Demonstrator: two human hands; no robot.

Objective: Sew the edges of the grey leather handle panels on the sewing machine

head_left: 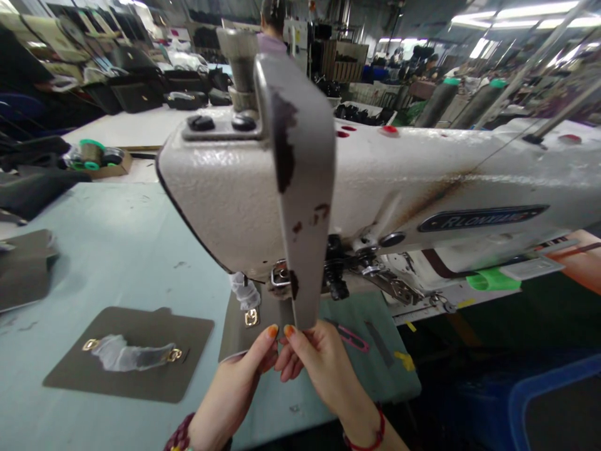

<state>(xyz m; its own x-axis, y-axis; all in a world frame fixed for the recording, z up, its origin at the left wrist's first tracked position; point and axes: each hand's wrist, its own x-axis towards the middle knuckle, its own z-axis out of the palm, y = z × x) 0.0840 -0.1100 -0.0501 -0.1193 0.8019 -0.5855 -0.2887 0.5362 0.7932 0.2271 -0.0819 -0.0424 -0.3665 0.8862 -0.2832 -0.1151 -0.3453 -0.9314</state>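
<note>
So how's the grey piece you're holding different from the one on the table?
The held grey piece stands upright in the left hand and right hand; the flat grey piece lies on the table. The held one has dark blotches; the flat one carries wrapped gold clasps. Both are grey.

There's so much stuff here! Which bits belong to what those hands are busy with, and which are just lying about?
In use: left hand and right hand, the grey strip they pinch upright, sewing machine behind it.
Lying about: grey panel with wrapped gold clasps, pink snips, box of thread spools, dark bags at the back.
</note>
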